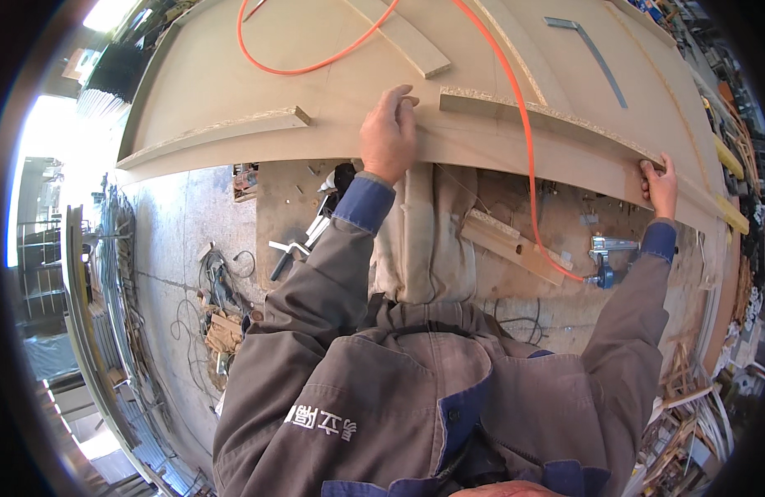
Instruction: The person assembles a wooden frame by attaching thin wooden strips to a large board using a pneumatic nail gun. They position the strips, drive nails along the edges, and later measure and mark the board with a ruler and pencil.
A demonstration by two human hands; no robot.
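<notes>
My left hand point(388, 132) hovers at the near edge of a large tan board panel point(341, 95), fingers stretched forward and loosely bent, with nothing in them. Just right of it begins a chipboard strip point(540, 120), standing on edge along the panel's near side. My right hand point(661, 186) has its thumb and fingers closed around this strip's right end. Another chipboard strip point(217, 135) stands on edge along the near side at the left, with a gap between the two. Farther back, a short strip point(403, 40) lies across the panel.
An orange air hose point(527, 132) loops over the panel and down to a silver and blue air tool point(606, 258) on the right. A metal square point(598, 62) lies on the panel. Below are a clamp-like tool point(304, 240), a wooden block point(511, 244), cables and offcuts point(689, 398).
</notes>
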